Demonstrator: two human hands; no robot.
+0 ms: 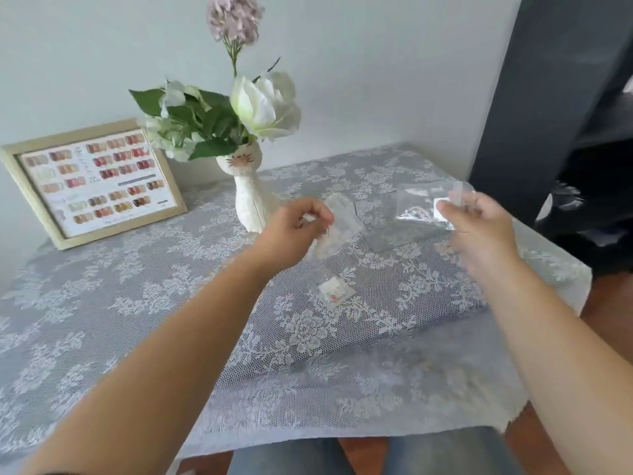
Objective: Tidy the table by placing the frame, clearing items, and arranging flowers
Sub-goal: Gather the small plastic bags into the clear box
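Note:
A light wooden frame (92,180) with rows of nail samples leans against the wall at the back left of the table. Beside it stands a white cat-shaped vase (248,197) holding white flowers (265,102), green leaves and a tall lilac bloom (234,17). My left hand (294,229) is closed on a small clear plastic bag (337,228), held above the table. My right hand (479,228) pinches another clear bag (421,207) with small items inside. A third small clear packet (334,289) with a red dot lies on the cloth between my hands.
A grey cloth with white lace flowers (137,303) covers the table and hangs over its front edge. A flat clear sheet (387,224) lies under the bags at the back right. A dark chair (555,97) stands at the right.

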